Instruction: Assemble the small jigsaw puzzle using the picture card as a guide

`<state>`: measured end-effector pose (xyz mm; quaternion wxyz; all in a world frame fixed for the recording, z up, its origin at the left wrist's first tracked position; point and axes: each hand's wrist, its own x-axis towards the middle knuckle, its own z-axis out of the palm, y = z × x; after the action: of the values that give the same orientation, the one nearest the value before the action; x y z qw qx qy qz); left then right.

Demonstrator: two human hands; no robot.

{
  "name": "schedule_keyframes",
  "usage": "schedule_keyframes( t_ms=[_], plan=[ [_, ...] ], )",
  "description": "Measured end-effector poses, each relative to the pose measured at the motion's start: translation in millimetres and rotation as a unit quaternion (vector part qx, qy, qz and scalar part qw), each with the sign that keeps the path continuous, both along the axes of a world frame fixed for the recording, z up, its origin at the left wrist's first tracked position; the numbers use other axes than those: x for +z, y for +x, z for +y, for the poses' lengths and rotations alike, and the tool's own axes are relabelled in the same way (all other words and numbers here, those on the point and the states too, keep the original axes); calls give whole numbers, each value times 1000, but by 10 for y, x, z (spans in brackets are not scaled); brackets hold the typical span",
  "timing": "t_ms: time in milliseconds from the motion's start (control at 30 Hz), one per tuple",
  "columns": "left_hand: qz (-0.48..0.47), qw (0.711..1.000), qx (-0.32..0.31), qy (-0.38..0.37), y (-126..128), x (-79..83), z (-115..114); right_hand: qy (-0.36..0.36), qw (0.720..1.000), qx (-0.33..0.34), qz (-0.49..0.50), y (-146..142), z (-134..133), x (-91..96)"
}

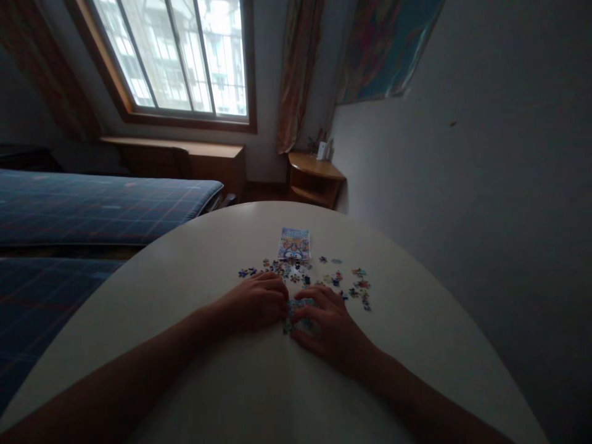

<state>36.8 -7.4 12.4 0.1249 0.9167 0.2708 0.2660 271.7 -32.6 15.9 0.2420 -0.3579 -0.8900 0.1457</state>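
A partly joined patch of jigsaw puzzle (300,303) lies on the white table between my two hands. My left hand (264,300) rests at its left edge, fingers curled together with the tips against the patch; whatever they pinch is hidden. From the right, my right hand (325,316) arches over the patch with fingers apart and bent, the tips touching it and covering part of it. Beyond the hands, loose jigsaw pieces (295,279) are scattered. A small colourful picture sheet (295,244) with a cartoon figure lies flat behind them.
More loose pieces (361,285) spread to the right on the round white table (222,243). A bed with a blue plaid mattress (102,206) stands at the left. A wooden corner shelf (317,165) and a desk (215,150) are beyond, near the window.
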Motion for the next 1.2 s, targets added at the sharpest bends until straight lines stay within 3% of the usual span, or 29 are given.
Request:
schedule_keyframes(
  t_ms=[367,833,1200],
  plan=[
    [10,1000,22,4,14,-16,-33,21,999,0,-40,261,102,128],
    [49,997,51,7,56,41,-106,-53,997,-6,-54,232,102,159],
    [40,998,39,4,30,-20,-84,-1,999,-13,-48,262,152,104]
  ],
)
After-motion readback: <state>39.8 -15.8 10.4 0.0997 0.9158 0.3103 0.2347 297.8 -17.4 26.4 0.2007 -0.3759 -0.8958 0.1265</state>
